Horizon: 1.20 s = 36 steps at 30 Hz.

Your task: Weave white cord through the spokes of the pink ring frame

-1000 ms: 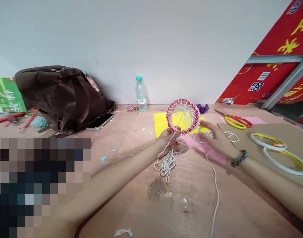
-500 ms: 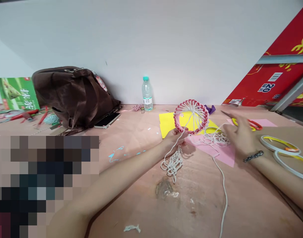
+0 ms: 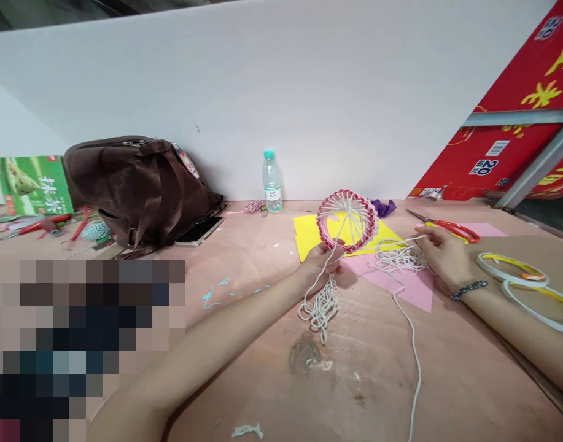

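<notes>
My left hand [image 3: 323, 259] grips the lower edge of a round ring [image 3: 372, 215] wrapped in red and pink, with white cord strung across it like spokes. A bundle of white cord [image 3: 325, 307] hangs or lies just below that hand. To the right, my right hand [image 3: 440, 248] has its fingers pinched on a white cord by a loose pile of cord [image 3: 403, 261]. Under the pile are a pink sheet [image 3: 417, 291] and a yellow sheet [image 3: 306, 236]. Scissors [image 3: 451, 229] with red and yellow handles lie just beyond my right hand.
Two tape rolls [image 3: 511, 270] lie at the right. A water bottle [image 3: 272, 184] stands by the white wall, with a brown bag [image 3: 134, 190] and a phone [image 3: 201, 230] to its left. Purple material [image 3: 385, 209] sits behind the ring. Red boxes [image 3: 497, 153] are behind a metal frame.
My right hand was blurred with its fingers spread near the scissors; now its fingers are closed on the cord. The ring appears slightly further left, and the view has tilted up a little.
</notes>
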Motion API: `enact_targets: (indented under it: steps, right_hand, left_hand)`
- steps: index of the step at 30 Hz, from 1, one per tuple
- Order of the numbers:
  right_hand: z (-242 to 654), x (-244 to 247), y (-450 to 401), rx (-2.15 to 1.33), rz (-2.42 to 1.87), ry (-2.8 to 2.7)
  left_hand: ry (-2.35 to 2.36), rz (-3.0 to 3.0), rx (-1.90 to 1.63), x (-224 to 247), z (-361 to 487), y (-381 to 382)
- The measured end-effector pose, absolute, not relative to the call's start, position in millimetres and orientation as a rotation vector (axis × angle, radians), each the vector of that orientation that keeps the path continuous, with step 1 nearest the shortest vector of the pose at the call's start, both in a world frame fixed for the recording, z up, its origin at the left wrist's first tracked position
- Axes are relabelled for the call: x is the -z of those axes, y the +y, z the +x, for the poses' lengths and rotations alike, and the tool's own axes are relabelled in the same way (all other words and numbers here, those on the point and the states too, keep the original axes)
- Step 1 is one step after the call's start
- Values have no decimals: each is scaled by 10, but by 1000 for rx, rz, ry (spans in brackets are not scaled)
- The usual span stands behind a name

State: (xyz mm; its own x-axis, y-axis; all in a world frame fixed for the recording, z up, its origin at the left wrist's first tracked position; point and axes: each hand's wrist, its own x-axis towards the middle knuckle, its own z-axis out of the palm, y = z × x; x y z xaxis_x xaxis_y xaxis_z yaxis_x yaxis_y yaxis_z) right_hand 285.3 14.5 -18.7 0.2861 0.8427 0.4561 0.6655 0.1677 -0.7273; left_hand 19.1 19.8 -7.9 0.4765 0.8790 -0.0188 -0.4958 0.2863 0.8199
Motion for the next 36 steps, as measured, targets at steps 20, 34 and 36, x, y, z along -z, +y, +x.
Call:
enact_targets:
  steps: [20,34,36]
  right_hand:
    - [2168,-19,-185,-610,-1255,-1697]
    - [3395,137,235,-60,-1844,-1229]
    - [3483,138,222,-42,-1877,-1169]
  left_hand:
    - [572,820,-949,84,178,216]
    - [528,705,-948,38,157,202]
    - [537,699,-936,13,151,185]
